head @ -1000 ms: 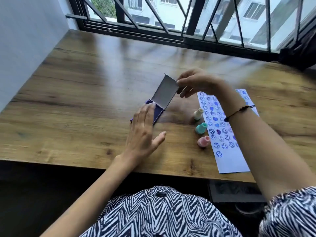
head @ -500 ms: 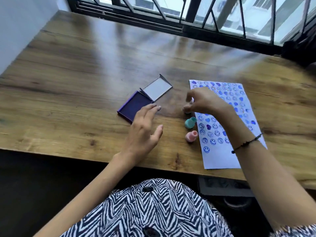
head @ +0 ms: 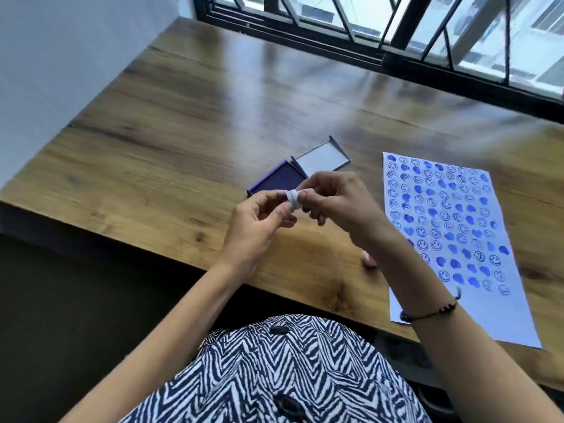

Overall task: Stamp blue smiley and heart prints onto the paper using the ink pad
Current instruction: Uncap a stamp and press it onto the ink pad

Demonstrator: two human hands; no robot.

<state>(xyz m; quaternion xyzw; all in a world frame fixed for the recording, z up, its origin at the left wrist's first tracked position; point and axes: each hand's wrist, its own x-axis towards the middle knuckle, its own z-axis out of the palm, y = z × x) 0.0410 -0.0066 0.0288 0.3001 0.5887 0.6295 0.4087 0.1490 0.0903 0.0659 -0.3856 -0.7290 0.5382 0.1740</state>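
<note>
A small white stamp [head: 294,199] hangs above the table's near half, pinched from both sides: my left hand [head: 259,227] holds its left end and my right hand [head: 335,203] grips its body. Just behind my hands the purple ink pad [head: 279,177] lies open, its clear lid [head: 320,158] folded back flat on the wood. To the right lies the white paper [head: 457,239], covered in rows of blue smiley and heart prints, with a blank strip at its near end. A pink stamp [head: 369,260] peeks out from under my right forearm.
The wooden table [head: 183,132] runs back to a black window grille [head: 396,41]. A white wall [head: 61,56] borders the left side. The table's near edge runs in front of my zebra-patterned top [head: 274,377]. The teal stamp is hidden behind my right arm.
My right hand let the lid fall flat, then picked the white stamp up from beside the paper. My left hand left the ink pad and came up to meet the stamp.
</note>
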